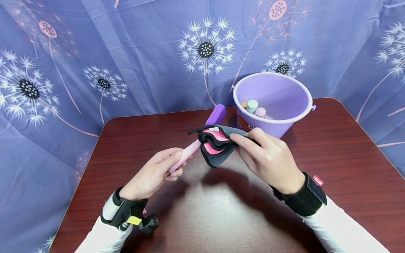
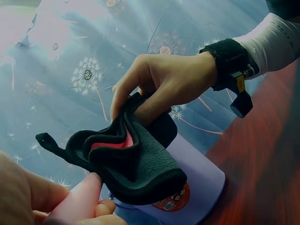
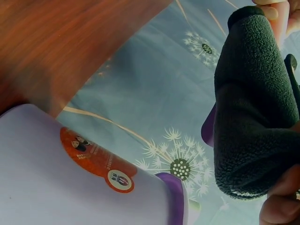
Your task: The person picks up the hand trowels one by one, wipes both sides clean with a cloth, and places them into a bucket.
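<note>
My left hand [image 1: 158, 170] grips the pink handle [image 1: 186, 154] of a tool whose purple end [image 1: 216, 114] points up and away. The tool's middle is hidden behind a folded cloth [image 1: 218, 154], so I cannot tell its exact kind. My right hand [image 1: 269, 154] pinches this cloth at its right side, thumb and fingers on its edge. Dark grey and plush outside, the cloth has pink inner faces, black trim, and a black hanging loop [image 2: 47, 140]. In the left wrist view, its lower fold lies right at the handle's tip. Both things are held up above the table.
A purple bucket [image 1: 284, 123] stands at the back right, close beyond my right hand, with several pastel cylinders [image 1: 252, 106] inside. The dark red wooden table [image 1: 133, 137] ends at a blue dandelion-print curtain [image 1: 152, 70].
</note>
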Demonstrator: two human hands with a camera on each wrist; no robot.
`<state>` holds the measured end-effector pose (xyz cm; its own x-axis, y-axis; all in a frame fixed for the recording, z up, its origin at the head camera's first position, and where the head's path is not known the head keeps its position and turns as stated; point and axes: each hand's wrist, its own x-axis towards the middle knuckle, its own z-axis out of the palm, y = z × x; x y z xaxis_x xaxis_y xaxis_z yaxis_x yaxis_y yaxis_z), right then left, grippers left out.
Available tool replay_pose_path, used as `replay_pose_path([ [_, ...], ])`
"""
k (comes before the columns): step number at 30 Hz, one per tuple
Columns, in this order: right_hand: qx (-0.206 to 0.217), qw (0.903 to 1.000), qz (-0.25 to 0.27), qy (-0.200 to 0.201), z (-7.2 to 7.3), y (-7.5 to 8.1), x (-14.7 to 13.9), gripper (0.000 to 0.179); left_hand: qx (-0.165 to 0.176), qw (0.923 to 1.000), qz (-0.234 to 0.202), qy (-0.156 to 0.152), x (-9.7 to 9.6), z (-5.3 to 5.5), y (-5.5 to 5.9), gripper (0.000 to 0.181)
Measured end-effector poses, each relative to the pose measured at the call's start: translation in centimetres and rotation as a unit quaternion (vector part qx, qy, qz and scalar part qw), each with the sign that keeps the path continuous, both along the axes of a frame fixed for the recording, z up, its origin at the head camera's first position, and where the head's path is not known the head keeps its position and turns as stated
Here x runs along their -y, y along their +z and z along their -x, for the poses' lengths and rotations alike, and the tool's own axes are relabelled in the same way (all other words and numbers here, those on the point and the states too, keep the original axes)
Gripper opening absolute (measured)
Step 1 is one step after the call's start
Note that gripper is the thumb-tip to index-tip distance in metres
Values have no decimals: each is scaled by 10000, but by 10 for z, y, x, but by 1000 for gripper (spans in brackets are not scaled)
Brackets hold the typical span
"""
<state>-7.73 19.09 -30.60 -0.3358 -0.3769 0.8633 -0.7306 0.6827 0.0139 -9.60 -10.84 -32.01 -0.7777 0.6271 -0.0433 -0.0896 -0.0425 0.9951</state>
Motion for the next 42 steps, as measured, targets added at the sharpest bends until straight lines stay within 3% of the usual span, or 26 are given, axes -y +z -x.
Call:
replay_pose_path([
  [9,-225,9996,178,-69,0,4,-2,24,-323,9984,459,-32,0,-1,2,28],
  [20,-189,9967,514,-598,3,9,-9,28,-795,9921,969,-2,0,-4,3,24],
  [29,-27,9907,658,-1193,7,7,-19,26,-1477,9747,1668,169,3,-4,8,23],
  [37,133,9886,686,-1332,9,3,-24,26,-1743,9689,1747,180,7,-4,11,22],
  [42,156,9893,631,-1304,9,2,-23,25,-1693,9716,1648,131,8,-3,12,23],
])
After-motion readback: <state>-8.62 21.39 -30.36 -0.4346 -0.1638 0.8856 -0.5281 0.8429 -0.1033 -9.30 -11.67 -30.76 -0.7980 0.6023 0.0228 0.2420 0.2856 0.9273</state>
